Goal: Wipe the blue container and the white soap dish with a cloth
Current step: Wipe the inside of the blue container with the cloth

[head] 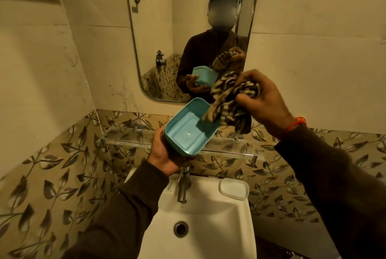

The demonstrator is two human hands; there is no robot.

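My left hand (165,154) holds the blue container (188,129) from below, tilted with its open side facing me, above the tap. A bunched striped brown-and-white cloth (231,102) is gripped in my right hand (265,102), up and to the right of the container. One loose end of the cloth hangs over the container's right rim and dips inside. On the right back corner of the sink lies the white soap dish (234,188), untouched.
A white sink (208,227) with a steel tap (183,185) and drain (180,228) is below my hands. A glass shelf (229,150) runs along the leaf-patterned tiled wall behind the container. A mirror (167,28) hangs above it.
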